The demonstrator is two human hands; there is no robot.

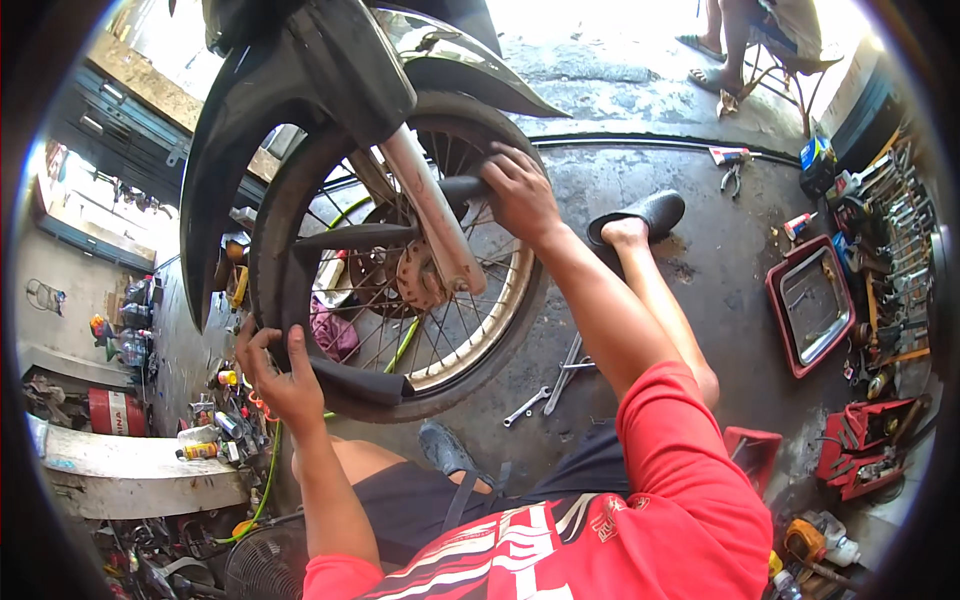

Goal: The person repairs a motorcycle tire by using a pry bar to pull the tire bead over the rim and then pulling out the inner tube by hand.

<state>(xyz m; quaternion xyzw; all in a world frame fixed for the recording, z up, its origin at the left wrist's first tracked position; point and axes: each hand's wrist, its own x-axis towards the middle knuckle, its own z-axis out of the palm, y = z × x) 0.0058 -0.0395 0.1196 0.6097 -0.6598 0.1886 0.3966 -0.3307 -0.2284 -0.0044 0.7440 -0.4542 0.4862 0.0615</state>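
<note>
A motorbike's front wheel stands before me, with its black tyre (268, 235), spoked rim and grey fork leg (432, 205). A limp black inner tube (365, 384) hangs partly out of the tyre and crosses the spokes. At the wheel's right side, my right hand (520, 195) is closed round a stretch of the tube. Low on the left, my left hand (285, 380) curls over the tyre's edge, its thumb against the tube and its fingers on the outer side. The hub and part of the spokes are hidden behind the fork and tube.
Spanners (527, 406) lie on the floor right of the wheel. Farther right are a red-rimmed tray (812, 305), a red toolbox (866, 450) and a rack of wrenches (908, 250). Bottles and loose parts crowd the left. Another person's legs (735, 50) show at the far right.
</note>
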